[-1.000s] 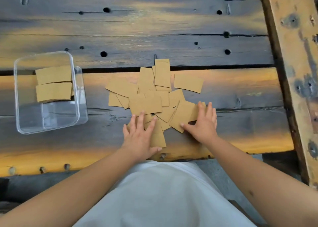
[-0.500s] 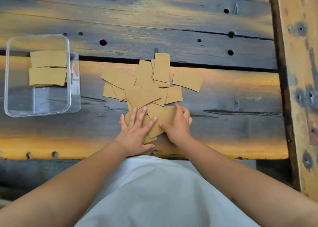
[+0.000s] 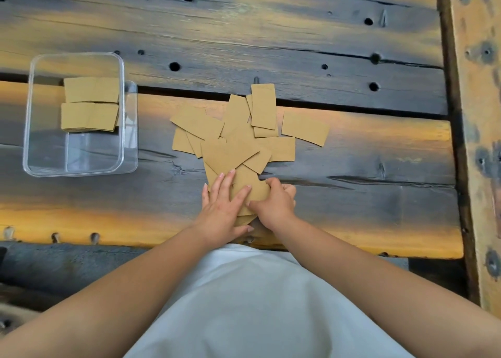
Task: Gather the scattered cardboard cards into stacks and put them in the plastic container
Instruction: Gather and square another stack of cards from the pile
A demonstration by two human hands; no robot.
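Note:
Several brown cardboard cards (image 3: 233,138) lie overlapping in a loose pile on the wooden table. One card (image 3: 305,128) lies a little apart at the pile's right. My left hand (image 3: 222,208) rests flat with straight fingers on the nearest cards. My right hand (image 3: 275,203) is curled round the right edge of the same small bunch of cards (image 3: 248,184), its thumb on top. A clear plastic container (image 3: 77,167) stands at the left, holding two stacks of cards (image 3: 90,104) in its far half.
The table is made of dark weathered planks with holes and a gap (image 3: 352,106) running behind the pile. A raised wooden beam (image 3: 474,113) borders the right side. The table's front edge (image 3: 135,235) is close to my white-clothed lap.
My right hand slid left across the table, sweeping the right-hand cards toward my left hand, and its fingers curled onto the bunch. The near cards are now pushed closer together.

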